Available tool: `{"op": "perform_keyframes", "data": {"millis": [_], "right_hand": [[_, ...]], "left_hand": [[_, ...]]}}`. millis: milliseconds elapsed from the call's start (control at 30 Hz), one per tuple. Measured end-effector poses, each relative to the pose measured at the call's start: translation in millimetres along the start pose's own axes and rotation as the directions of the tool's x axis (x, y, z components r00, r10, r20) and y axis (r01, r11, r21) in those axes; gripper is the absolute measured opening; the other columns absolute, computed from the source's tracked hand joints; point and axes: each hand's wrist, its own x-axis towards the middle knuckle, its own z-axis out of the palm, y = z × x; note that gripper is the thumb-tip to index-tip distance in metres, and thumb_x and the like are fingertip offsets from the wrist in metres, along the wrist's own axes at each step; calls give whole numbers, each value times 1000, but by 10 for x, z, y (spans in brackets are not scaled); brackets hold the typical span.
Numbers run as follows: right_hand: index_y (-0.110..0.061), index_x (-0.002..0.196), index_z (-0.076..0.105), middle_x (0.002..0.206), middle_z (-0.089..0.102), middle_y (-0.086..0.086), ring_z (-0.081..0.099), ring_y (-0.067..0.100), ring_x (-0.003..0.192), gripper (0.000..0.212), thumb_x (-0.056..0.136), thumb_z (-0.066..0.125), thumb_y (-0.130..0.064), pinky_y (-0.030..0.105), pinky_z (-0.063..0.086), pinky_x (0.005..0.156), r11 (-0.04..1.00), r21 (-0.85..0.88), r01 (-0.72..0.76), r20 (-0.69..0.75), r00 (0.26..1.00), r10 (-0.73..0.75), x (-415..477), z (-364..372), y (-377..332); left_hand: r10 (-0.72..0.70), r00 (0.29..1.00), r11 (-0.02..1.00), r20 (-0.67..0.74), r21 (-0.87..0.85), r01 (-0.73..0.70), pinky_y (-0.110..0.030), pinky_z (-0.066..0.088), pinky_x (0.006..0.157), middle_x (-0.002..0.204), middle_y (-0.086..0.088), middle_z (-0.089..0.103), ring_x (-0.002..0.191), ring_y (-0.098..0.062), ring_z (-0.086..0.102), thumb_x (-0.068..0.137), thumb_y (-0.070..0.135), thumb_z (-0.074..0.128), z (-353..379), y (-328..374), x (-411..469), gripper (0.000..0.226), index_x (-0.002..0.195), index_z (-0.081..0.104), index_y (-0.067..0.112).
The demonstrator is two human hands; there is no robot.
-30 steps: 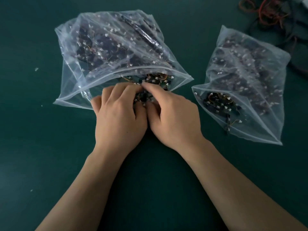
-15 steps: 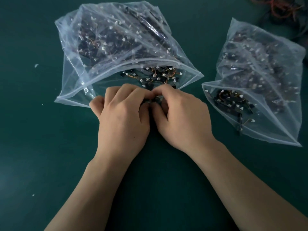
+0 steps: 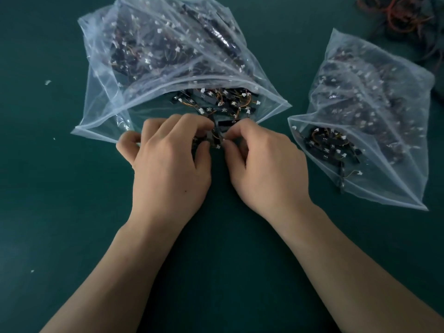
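Gripping what?
L hand (image 3: 168, 169) & R hand (image 3: 266, 169), fingers curled, both pinch black wired parts (image 3: 217, 138) at clear bag (image 3: 168, 68) mouth.
Any writing?
Marks too small to read. Dark green tabletop (image 3: 48, 212); 2nd bag (image 3: 374, 111) on the right, wire tangle (image 3: 403, 18) far back.

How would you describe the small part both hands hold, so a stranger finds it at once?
On the green table, find the larger clear bag, upper left. At its open mouth the left hand and right hand pinch a black wired part. Its neighbours lie loose in the bag; only this one is held.
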Motion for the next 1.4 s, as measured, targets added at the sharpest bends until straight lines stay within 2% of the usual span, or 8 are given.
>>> {"op": "perform_keyframes", "data": {"millis": [333,567,733,867,1033,1167,1267,1400], "right_hand": [[-31,94,60,65,60,-16,59,7,57,4,96,60,-34,36,49,52,970,242,-32,-57,997,47,-22,-34,13],[-23,78,52,58,50,-11,50,10,51,10,83,55,-32,33,38,46,968,250,-16,-51,998,29,-273,-181,73],[-26,74,51,62,50,-12,50,12,56,7,80,53,-29,31,35,47,967,254,17,11,1000,-21,-487,-300,157],[-26,87,59,76,58,-12,57,10,70,7,91,56,-29,34,45,56,961,272,57,-17,998,-54,-458,-264,130],[-23,117,68,97,60,-14,58,8,89,25,99,53,-32,31,49,75,989,148,17,-53,999,-10,-421,-195,172],[-27,98,71,84,60,-17,57,6,75,19,98,56,-37,31,48,66,990,134,45,-38,998,-41,-440,-185,175],[-28,93,68,79,59,-15,56,8,71,12,97,60,-36,32,48,64,988,144,50,-22,999,-47,-464,-236,147],[-30,99,69,79,57,-17,56,9,75,12,97,60,-37,30,48,68,984,149,93,17,995,-96,-515,-241,145]], "left_hand": [[89,995,953,-39,-288,-96,-53,51,99,108,18,66,105,-5,64,89,8,72,-47,27,10,30,116,71,21],[162,985,878,61,-465,-115,-28,52,76,94,6,69,88,-16,65,70,0,55,-98,37,-43,48,114,70,13],[150,982,942,-115,-286,-177,-24,48,92,108,3,72,106,-18,65,83,3,55,-101,5,-37,33,109,74,9],[140,981,977,133,-177,-115,-49,46,110,125,5,71,127,-20,61,88,18,55,-53,-2,-27,43,127,72,14],[181,978,968,102,-192,-159,-45,51,100,110,9,74,110,-19,64,88,13,56,-9,-40,-50,32,112,77,17],[175,981,976,79,-147,-163,-34,36,101,102,16,72,104,-15,64,88,18,57,4,-43,-61,26,104,77,25],[142,987,975,73,-184,-127,-48,43,106,106,11,70,107,-19,64,89,19,56,-18,-3,-51,27,105,77,23],[112,992,994,-51,5,-112,-43,31,109,132,-2,66,127,-26,56,91,29,54,-44,-11,155,40,128,69,21]]}}
